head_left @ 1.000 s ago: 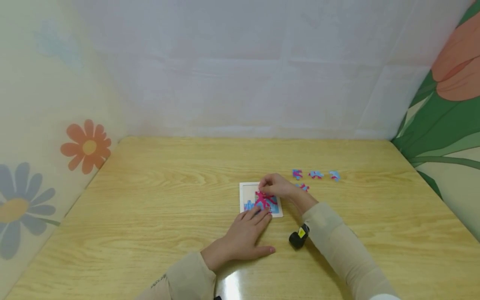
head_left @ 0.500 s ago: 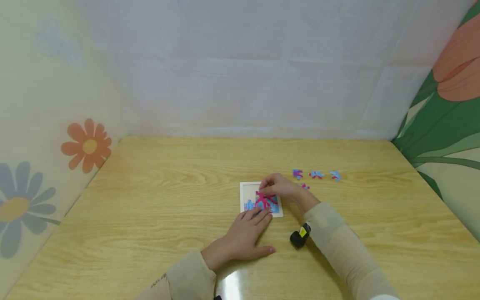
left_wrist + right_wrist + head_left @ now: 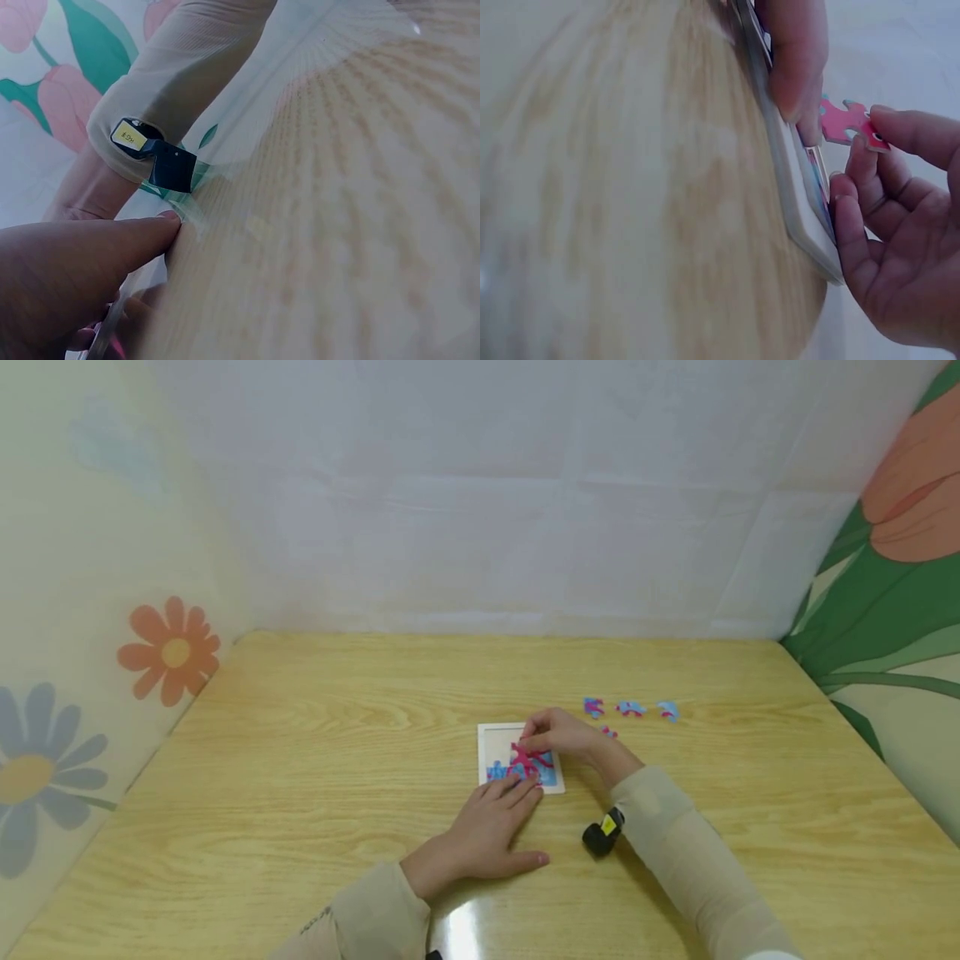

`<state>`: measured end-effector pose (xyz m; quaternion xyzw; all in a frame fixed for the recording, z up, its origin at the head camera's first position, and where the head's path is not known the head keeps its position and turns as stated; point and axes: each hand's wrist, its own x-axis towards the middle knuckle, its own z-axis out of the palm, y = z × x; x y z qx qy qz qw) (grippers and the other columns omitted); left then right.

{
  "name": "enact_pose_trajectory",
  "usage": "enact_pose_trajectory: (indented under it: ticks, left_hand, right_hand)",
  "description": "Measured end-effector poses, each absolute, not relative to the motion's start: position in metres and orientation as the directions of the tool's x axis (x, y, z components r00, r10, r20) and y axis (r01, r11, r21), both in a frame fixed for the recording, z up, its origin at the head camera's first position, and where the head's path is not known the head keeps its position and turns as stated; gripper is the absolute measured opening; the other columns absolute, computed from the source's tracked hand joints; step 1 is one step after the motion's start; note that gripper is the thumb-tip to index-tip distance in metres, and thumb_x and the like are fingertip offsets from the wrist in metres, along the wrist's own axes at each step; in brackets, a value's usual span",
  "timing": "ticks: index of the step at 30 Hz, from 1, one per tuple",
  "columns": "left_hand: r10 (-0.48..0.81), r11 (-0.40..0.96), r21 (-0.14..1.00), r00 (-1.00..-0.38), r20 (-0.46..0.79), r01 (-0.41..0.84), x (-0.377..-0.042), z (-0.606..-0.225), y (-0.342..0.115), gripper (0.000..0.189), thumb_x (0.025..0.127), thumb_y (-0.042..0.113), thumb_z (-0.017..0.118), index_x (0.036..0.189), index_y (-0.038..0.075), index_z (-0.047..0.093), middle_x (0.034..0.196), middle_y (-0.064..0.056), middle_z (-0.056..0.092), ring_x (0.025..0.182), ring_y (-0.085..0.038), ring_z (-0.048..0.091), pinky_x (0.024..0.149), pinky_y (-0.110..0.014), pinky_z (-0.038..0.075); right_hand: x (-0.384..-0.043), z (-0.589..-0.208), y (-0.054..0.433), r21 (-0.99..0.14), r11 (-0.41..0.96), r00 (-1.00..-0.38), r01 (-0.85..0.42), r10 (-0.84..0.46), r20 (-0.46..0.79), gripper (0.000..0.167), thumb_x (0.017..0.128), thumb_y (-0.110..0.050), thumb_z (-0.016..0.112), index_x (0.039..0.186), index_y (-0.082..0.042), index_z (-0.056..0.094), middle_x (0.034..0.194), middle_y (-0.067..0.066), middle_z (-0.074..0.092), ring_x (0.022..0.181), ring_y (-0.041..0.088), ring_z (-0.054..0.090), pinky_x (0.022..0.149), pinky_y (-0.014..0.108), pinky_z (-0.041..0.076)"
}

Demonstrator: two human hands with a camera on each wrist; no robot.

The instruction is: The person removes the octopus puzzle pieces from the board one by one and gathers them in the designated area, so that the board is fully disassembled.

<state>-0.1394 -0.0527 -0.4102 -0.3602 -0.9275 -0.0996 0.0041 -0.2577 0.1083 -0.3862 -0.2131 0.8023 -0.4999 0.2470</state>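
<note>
My right hand [image 3: 564, 732] pinches a pink jigsaw piece [image 3: 844, 121] between thumb and fingertip, over a small white-framed puzzle tray [image 3: 482, 750]. In the right wrist view the piece stands up off the tray, with its knobs toward my left fingers. My left hand [image 3: 491, 835] lies with fingers spread over the tray's near edge, fingertips on the blue and pink pieces fitted there. Its thumb [image 3: 142, 238] stretches out over the tabletop. Blue pieces [image 3: 497, 772] show at the tray's lower left, while its upper left shows bare backing.
Right of the tray, several loose jigsaw pieces lie on the wooden table [image 3: 300, 760]: a purple-blue one [image 3: 593, 707], a blue-pink one [image 3: 631, 708], a light blue one [image 3: 668, 710] and a partly hidden pink one [image 3: 609, 732]. A black wrist camera [image 3: 602, 835] sits at my right sleeve.
My right hand has shifted very slightly to the right, and the pink jigsaw piece in it has turned a little over the tray. My left hand keeps its place.
</note>
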Motion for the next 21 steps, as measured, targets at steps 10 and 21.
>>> enact_pose_trajectory:
  ticks: [10,21]
  left_hand:
    - [0.672,0.718,0.171,-0.736,0.084,0.675,-0.1389,-0.4095,-0.0526,0.078,0.078,0.059,0.043,0.133,0.005,0.032,0.138,-0.008,0.026,0.125,-0.028,0.020,0.097,-0.044,0.018]
    - [0.678,0.716,0.156,-0.731,0.080,0.681,-0.1411,-0.4118,-0.0535,0.078,0.078,0.061,0.042,0.133,0.006,0.033,0.138,-0.007,0.026,0.125,-0.027,0.020,0.098,-0.043,0.018]
  right_hand:
    - [-0.2597,-0.3891,0.1088,-0.936,0.347,-0.802,-0.057,-0.574,-0.163,0.006,0.076,-0.005,0.059,0.074,-0.001,0.055,0.066,0.000,0.053,0.063,0.011,0.049,0.061,0.024,0.041]
    - [-0.2605,-0.3874,0.1082,-0.959,0.279,-0.824,0.044,-0.532,-0.193,0.004,0.081,-0.003,0.054,0.080,0.001,0.052,0.073,0.004,0.055,0.069,0.015,0.054,0.067,0.030,0.047]
